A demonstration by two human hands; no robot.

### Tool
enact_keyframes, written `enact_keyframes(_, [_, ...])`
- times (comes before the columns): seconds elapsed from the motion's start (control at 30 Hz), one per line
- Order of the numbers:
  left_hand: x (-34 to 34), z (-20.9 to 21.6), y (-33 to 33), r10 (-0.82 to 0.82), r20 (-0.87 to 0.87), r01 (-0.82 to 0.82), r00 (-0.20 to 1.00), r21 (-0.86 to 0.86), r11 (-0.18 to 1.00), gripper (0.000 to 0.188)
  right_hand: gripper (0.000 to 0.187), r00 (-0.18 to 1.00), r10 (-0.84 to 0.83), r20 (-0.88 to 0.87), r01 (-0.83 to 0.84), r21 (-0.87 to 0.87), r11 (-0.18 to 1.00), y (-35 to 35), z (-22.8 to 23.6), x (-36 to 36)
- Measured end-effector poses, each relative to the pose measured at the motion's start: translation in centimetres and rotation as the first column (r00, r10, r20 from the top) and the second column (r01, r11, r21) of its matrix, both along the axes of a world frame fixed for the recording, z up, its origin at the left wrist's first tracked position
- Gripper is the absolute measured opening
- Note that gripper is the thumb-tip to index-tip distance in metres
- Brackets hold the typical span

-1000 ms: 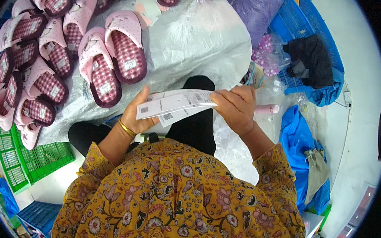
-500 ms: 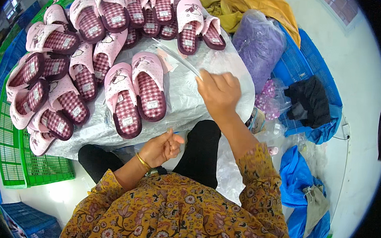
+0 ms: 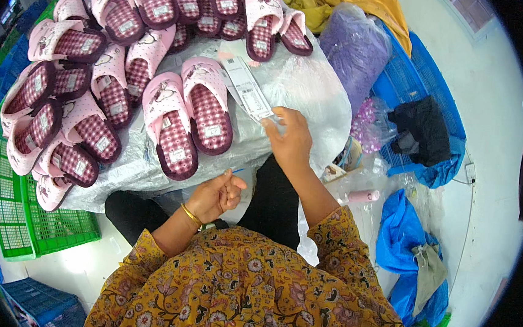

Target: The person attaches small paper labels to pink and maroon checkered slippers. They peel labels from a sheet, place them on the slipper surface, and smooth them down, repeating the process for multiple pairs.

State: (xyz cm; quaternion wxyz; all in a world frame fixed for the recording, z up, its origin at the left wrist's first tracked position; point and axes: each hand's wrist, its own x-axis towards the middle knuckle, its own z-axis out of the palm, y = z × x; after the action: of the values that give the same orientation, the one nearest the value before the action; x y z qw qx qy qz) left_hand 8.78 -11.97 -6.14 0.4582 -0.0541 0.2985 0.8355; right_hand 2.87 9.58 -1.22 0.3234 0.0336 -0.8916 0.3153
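Gripping white tags [image 3: 246, 90] beside a slipper pair [image 3: 202, 106]

My right hand [image 3: 290, 139], right of the frame's centre, pinched the lower end of the white tags between thumb and forefinger. They fanned toward the upper left over the plastic-covered tabletop [image 3: 307, 90], their far ends just beside the slipper pair. My left hand [image 3: 214, 196], with a gold bangle [image 3: 192, 214] at its wrist, was loosely closed, below the slipper pair in the frame. Other pink slippers [image 3: 99, 137] crowded the upper left. A green crate [image 3: 8, 214] stood at the lower left, and a purple bag [image 3: 354, 57] sat at the upper right.
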Motion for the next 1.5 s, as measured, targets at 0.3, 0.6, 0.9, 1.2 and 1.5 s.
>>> enact_keyframes(0.3, [-2.2,2.4,2.2,0.026,-0.125,-0.040,0.992,-0.114,0.993,0.039,0.034,0.999,0.002,0.050,0.000,-0.031,1.000,0.6,-1.0,-0.4])
enact_keyframes(0.6, [-2.0,1.4,2.8,0.026,-0.129,-0.045,0.991,-0.150,0.988,0.039,0.021,1.000,0.009,-0.018,-0.003,0.339,0.941,1.3,-1.7,0.9])
enact_keyframes(0.9, [-2.7,3.2,5.3,0.199,-0.296,-0.276,0.934,-0.246,0.929,0.026,0.021,0.935,0.311,-0.172,-0.244,0.324,0.914,1.2,-0.3,7.5])
enact_keyframes(1.2, [-0.7,3.2,3.8,-0.055,-0.475,-0.226,0.878,-0.513,0.828,0.022,0.025,0.951,0.307,0.027,-0.295,-0.217,0.931,1.0,0.2,9.5])
enact_keyframes(1.5, [0.3,2.8,1.1,-0.295,-0.666,-0.157,0.685,-0.530,0.833,0.024,0.041,0.766,0.597,0.238,-0.211,-0.784,0.584,-0.2,-2.2,8.7])
